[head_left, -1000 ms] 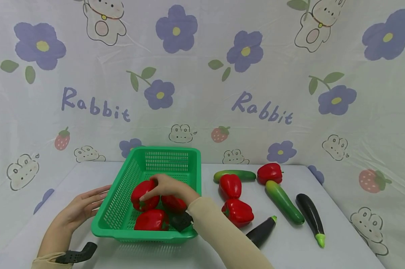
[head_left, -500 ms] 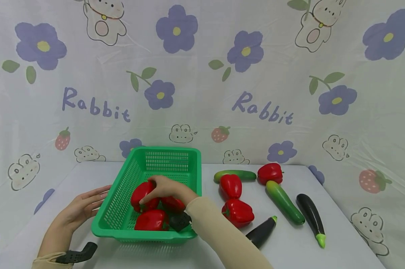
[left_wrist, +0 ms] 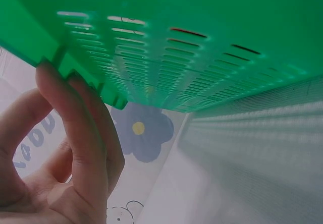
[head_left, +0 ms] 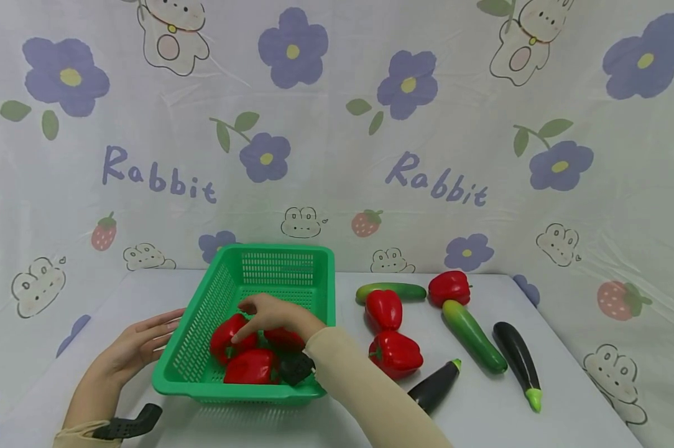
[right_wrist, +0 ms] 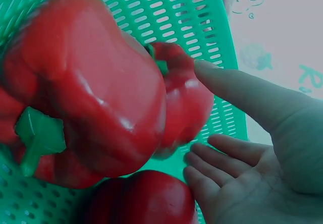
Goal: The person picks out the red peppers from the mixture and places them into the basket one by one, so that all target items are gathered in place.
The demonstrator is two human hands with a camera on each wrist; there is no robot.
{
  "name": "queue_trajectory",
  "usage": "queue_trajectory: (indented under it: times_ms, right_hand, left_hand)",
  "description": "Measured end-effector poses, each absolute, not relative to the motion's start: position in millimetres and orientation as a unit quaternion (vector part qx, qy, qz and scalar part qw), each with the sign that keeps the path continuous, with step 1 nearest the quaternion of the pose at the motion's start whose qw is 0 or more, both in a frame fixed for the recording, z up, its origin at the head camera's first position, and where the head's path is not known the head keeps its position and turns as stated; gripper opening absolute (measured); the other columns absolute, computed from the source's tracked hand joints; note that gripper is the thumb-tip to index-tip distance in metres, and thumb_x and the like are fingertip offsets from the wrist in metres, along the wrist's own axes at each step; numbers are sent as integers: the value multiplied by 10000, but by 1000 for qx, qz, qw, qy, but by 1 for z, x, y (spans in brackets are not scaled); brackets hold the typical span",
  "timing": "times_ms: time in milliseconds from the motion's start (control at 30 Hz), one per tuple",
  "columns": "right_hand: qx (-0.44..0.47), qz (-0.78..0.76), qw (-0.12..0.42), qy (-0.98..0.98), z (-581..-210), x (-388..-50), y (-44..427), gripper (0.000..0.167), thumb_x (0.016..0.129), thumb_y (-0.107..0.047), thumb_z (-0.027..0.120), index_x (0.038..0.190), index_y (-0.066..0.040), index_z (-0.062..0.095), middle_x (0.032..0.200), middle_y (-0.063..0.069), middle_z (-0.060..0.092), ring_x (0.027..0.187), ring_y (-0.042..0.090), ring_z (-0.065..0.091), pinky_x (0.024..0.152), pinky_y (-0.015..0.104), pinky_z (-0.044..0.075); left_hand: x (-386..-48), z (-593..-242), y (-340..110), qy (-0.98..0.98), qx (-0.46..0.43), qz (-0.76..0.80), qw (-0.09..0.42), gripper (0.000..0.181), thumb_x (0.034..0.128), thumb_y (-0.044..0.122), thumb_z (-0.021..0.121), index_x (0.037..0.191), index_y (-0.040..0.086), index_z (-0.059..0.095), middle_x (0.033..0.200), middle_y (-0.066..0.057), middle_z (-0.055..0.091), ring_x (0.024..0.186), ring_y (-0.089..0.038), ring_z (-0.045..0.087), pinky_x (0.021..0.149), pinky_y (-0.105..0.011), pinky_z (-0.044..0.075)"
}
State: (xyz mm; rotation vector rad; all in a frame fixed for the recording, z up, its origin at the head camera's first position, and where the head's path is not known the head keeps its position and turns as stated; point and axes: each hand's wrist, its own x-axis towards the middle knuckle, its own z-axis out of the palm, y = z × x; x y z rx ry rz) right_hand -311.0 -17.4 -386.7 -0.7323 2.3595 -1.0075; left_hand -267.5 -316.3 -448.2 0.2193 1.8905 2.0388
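A green basket [head_left: 203, 390] holds several red bell peppers. My right hand [head_left: 275, 316] is inside it, above the left pepper [head_left: 222, 341]; the front pepper [head_left: 251, 367] and another pepper [head_left: 284, 338] lie close by. In the right wrist view, the thumb of my right hand [right_wrist: 262, 148] reaches the edge of a pepper [right_wrist: 184, 103], while the other fingers extend away from it, gripping nothing. My left hand [head_left: 130, 351] is outside the basket's left side, fingers extended; the left wrist view shows fingertips of that hand [left_wrist: 75, 148] touching the rim.
Right of the basket lie three more red peppers [head_left: 384, 311], a green cucumber [head_left: 398, 292], another cucumber [head_left: 472, 336], a dark eggplant [head_left: 434, 387] and a second eggplant [head_left: 517, 356]. A patterned cloth [head_left: 337, 124] hangs behind the white table [head_left: 561, 417].
The left pepper has shifted slightly left and down in the basket. The fingers of my right hand have come off it and spread apart. My left hand has stayed put.
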Motion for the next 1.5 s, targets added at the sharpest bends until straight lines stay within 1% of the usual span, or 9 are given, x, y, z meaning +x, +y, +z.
queue_trajectory:
  times_ms: [300, 567, 767, 1133, 1367, 1500]
  right_hand:
    - [-274, -364, 239, 857, -386, -311, -18, 697, 828, -257, 762, 1429, -59, 468, 1477, 104, 493, 1377, 227, 455, 1100, 323, 418]
    - [-277, -364, 245, 855, -388, -312, -19, 685, 824, -264, 764, 1418, -71, 482, 1449, 82, 521, 1353, 215, 476, 1067, 313, 447]
    - [-278, -369, 244, 853, -388, -311, -19, 683, 827, -262, 760, 1420, -70, 482, 1451, 76, 521, 1356, 211, 473, 1071, 308, 442]
    - [-285, -388, 223, 847, -383, -309, -16, 682, 843, -279, 744, 1437, -93, 467, 1460, 51, 515, 1367, 211, 465, 1082, 321, 435]
    - [-301, -391, 211, 844, -373, -305, -10, 691, 857, -288, 736, 1457, -109, 444, 1492, 30, 486, 1399, 191, 434, 1104, 316, 413]
    - [-300, -406, 205, 839, -366, -303, -4, 693, 854, -297, 739, 1460, -139, 444, 1496, 16, 482, 1407, 193, 426, 1092, 336, 429]
  left_hand:
    - [-267, -448, -317, 667, 77, 721, 174, 363, 1050, 140, 411, 1171, 374, 661, 1150, 210, 674, 1067, 4, 646, 880, -280, 542]
    - [-267, -448, -317, 662, 75, 726, 171, 364, 1048, 131, 417, 1161, 367, 670, 1146, 201, 680, 1063, 2, 651, 876, -276, 547]
    - [-267, -448, -317, 665, 70, 724, 167, 358, 1047, 134, 422, 1168, 365, 667, 1139, 206, 681, 1059, 4, 650, 873, -275, 545]
    - [-266, -447, -315, 675, 72, 715, 169, 332, 1043, 161, 440, 1170, 377, 658, 1141, 220, 673, 1068, 6, 644, 882, -281, 538]
    - [-267, -447, -315, 676, 75, 713, 173, 320, 1042, 178, 449, 1160, 389, 659, 1147, 223, 676, 1078, 10, 642, 891, -275, 533]
    - [-267, -448, -316, 671, 87, 715, 176, 337, 1045, 163, 435, 1182, 381, 653, 1156, 221, 672, 1084, 12, 639, 892, -273, 532]
